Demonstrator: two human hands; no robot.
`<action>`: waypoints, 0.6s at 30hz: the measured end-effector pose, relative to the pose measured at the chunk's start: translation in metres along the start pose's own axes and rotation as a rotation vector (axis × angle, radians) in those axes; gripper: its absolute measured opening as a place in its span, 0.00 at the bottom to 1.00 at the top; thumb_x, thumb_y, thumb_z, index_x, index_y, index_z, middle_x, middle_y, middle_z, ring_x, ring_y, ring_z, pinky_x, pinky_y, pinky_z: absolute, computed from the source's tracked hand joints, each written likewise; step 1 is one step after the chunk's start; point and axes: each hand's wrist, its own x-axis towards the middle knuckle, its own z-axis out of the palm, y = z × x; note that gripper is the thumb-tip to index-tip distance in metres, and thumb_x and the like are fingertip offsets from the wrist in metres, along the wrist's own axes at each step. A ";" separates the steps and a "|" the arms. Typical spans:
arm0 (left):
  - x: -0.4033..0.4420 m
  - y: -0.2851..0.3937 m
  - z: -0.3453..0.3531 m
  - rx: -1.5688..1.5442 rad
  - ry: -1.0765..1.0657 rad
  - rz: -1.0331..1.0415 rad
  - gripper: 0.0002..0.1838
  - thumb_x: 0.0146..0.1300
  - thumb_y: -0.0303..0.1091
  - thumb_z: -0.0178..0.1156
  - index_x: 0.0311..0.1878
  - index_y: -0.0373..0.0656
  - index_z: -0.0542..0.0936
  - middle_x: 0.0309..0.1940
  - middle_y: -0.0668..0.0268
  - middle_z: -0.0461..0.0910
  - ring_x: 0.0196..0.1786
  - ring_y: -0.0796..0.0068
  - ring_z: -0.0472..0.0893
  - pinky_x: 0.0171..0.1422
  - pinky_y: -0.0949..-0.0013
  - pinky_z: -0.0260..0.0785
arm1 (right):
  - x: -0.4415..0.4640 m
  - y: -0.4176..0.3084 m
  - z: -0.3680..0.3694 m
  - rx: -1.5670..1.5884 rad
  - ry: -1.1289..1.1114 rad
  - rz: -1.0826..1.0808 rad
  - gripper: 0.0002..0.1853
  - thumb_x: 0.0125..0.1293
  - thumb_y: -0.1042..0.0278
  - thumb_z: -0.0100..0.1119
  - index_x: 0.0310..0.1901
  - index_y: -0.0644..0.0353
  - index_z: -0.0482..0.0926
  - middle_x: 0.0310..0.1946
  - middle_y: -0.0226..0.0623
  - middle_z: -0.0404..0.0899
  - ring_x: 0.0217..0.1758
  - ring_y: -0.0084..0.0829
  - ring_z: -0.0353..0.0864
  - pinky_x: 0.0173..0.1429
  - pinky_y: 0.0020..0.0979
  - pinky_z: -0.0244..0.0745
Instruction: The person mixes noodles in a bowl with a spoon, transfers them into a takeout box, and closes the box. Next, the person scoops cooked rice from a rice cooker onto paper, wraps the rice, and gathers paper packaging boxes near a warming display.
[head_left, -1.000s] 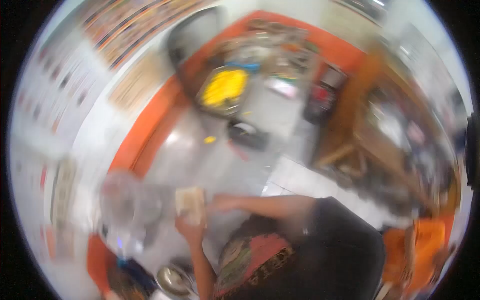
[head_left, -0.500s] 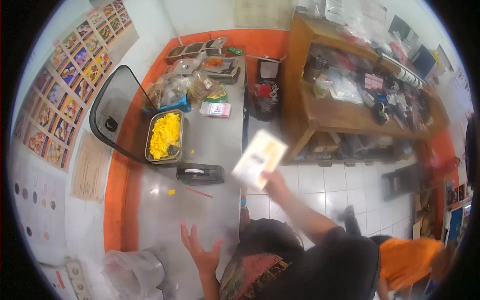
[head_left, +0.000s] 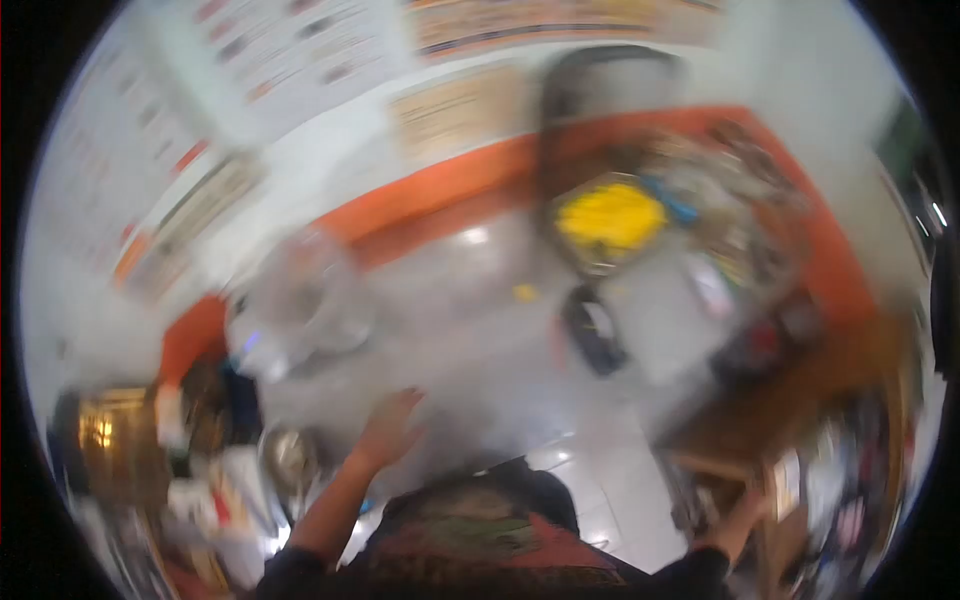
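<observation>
My left hand (head_left: 392, 432) hovers over the grey metal counter (head_left: 450, 300), blurred, with its fingers apart and nothing in it. My right hand (head_left: 740, 522) is low at the right, by the wooden shelf. It holds a flat white-and-yellow card (head_left: 787, 485) at its fingertips; blur hides the print. On the counter, a metal tray (head_left: 600, 268) holds yellow food (head_left: 612, 218) in a heap. Nearer me lies a long black object (head_left: 594, 332) with a white label, and a small yellow scrap (head_left: 525, 292) sits to its left.
A clear plastic-lined bin (head_left: 305, 295) stands at the counter's left end. A dark-framed mesh cover (head_left: 550, 110) rises behind the tray. Bags (head_left: 735, 190) and a pink-and-white packet (head_left: 710, 285) lie to the right. A wooden shelf (head_left: 800, 380) is at the right; a metal bowl (head_left: 290, 455) is at the left.
My view has swung left and down. My right hand, with the card, has gone from beside the counter to low right by the wooden shelf. My left hand stays over the counter.
</observation>
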 end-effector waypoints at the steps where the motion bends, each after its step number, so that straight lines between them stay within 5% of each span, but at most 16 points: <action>1: -0.009 -0.002 -0.007 -0.064 0.066 -0.084 0.31 0.62 0.36 0.63 0.68 0.43 0.69 0.66 0.53 0.70 0.68 0.50 0.68 0.73 0.53 0.59 | 0.000 0.004 0.016 -0.071 -0.042 -0.008 0.18 0.66 0.66 0.58 0.54 0.63 0.71 0.42 0.40 0.78 0.41 0.34 0.79 0.38 0.34 0.78; 5: -0.051 -0.026 0.011 -0.096 0.339 -0.323 0.27 0.61 0.35 0.63 0.64 0.43 0.73 0.57 0.55 0.78 0.61 0.53 0.75 0.67 0.56 0.67 | -0.077 0.036 0.082 -0.362 -0.280 -0.017 0.15 0.66 0.65 0.57 0.51 0.63 0.73 0.38 0.38 0.77 0.37 0.32 0.77 0.35 0.33 0.75; 11: -0.154 -0.032 0.092 -0.580 0.599 -0.851 0.17 0.62 0.35 0.61 0.53 0.41 0.80 0.39 0.59 0.85 0.39 0.64 0.85 0.44 0.61 0.77 | -0.276 0.081 0.081 -0.945 -0.974 0.603 0.13 0.65 0.63 0.54 0.45 0.62 0.75 0.33 0.35 0.75 0.32 0.29 0.75 0.30 0.31 0.72; 14: -0.213 -0.012 0.112 -1.055 0.618 -1.190 0.13 0.63 0.32 0.60 0.49 0.40 0.82 0.40 0.59 0.85 0.38 0.69 0.85 0.41 0.65 0.77 | -0.357 0.079 0.094 -1.136 -1.393 0.753 0.12 0.65 0.62 0.52 0.43 0.62 0.76 0.31 0.34 0.74 0.29 0.27 0.73 0.28 0.30 0.70; 18: -0.323 -0.009 0.191 -0.794 0.404 -1.258 0.15 0.60 0.34 0.61 0.50 0.41 0.82 0.44 0.57 0.84 0.45 0.63 0.85 0.48 0.62 0.77 | -0.513 0.054 0.135 -0.945 -1.937 0.749 0.11 0.65 0.61 0.52 0.38 0.62 0.77 0.27 0.32 0.74 0.27 0.26 0.73 0.27 0.29 0.70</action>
